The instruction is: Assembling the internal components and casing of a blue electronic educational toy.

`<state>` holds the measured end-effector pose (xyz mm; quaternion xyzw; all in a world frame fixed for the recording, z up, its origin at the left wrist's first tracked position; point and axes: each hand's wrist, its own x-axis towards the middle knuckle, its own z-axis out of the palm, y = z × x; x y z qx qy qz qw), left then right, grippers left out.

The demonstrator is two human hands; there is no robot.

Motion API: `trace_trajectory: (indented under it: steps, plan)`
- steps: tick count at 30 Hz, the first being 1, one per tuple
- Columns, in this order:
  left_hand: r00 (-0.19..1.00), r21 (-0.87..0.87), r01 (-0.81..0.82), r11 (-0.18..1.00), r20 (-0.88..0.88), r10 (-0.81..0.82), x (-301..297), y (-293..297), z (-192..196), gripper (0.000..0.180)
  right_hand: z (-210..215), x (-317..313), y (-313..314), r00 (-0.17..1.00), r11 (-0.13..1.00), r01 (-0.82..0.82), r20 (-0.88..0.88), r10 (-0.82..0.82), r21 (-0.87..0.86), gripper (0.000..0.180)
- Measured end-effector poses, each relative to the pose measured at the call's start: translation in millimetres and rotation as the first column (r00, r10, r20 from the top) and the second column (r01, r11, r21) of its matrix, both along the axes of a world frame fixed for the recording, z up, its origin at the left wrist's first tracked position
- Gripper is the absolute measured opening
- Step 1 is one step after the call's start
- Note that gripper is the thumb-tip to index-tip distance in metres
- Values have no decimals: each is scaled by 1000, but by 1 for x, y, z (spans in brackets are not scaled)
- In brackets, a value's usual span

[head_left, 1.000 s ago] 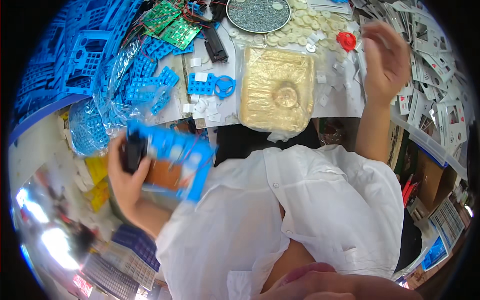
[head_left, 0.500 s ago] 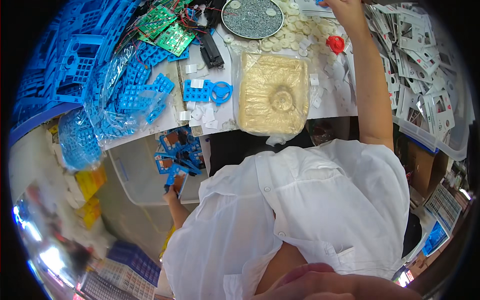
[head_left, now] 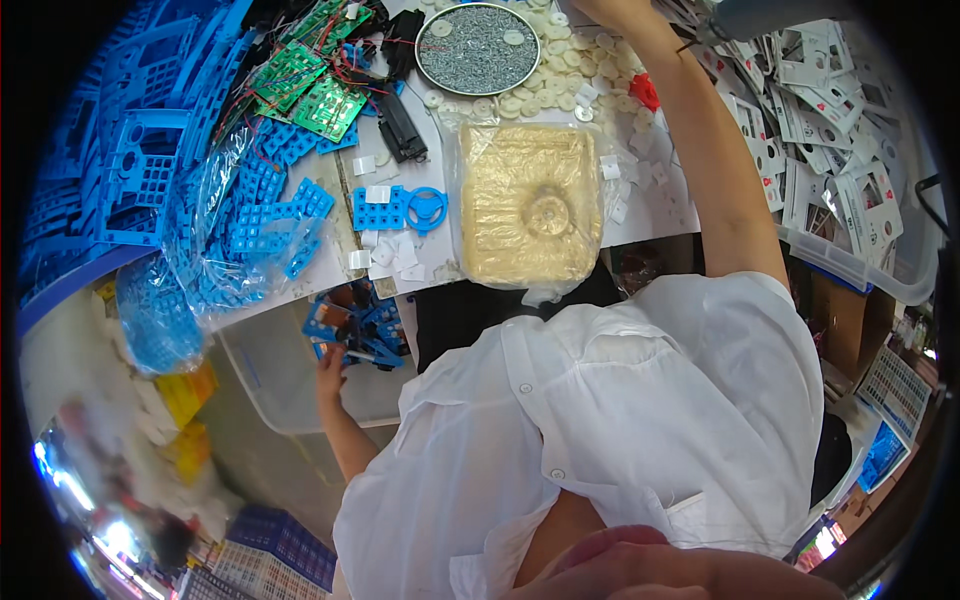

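Observation:
My left hand is low at the left, with its fingers apart beside a heap of blue plastic assemblies in a clear plastic bin. It seems to hold nothing. My right hand reaches to the far edge of the view, past the scattered cream discs. The upper edge cuts off its fingers, so what they hold is hidden. Between my arms, a gold-coloured block with a round boss, wrapped in clear plastic, lies at the table's near edge.
Left of the block are a blue keypad piece and a blue steering-wheel-shaped piece. Blue frames, green circuit boards and a round tray of small metal pieces lie beyond. White printed panels fill a bin at right.
My left hand has let go of a blue assembly, which now lies on the heap in the bin. My right hand has shifted left along the table's far side. The whole view has shifted slightly.

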<state>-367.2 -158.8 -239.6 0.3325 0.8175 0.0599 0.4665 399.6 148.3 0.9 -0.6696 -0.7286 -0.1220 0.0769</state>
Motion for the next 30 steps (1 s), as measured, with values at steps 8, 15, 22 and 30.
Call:
trace_trajectory:
  steps: [8,15,22,30]
  plan:
    - [780,255,604,755,7,-626,185,83,279,32,18,-31,-48,932,969,91,-363,-2,229,45]
    - [496,790,583,188,-163,-853,345,121,288,35,2,-113,-190,424,957,-281,-884,197,78,46]
    - [364,734,425,529,396,-843,426,149,258,64,10,-110,-226,510,853,-521,-795,330,19,58]
    - [520,750,172,639,481,-705,445,116,240,48,30,-122,-239,517,963,-202,-854,-49,-178,37]
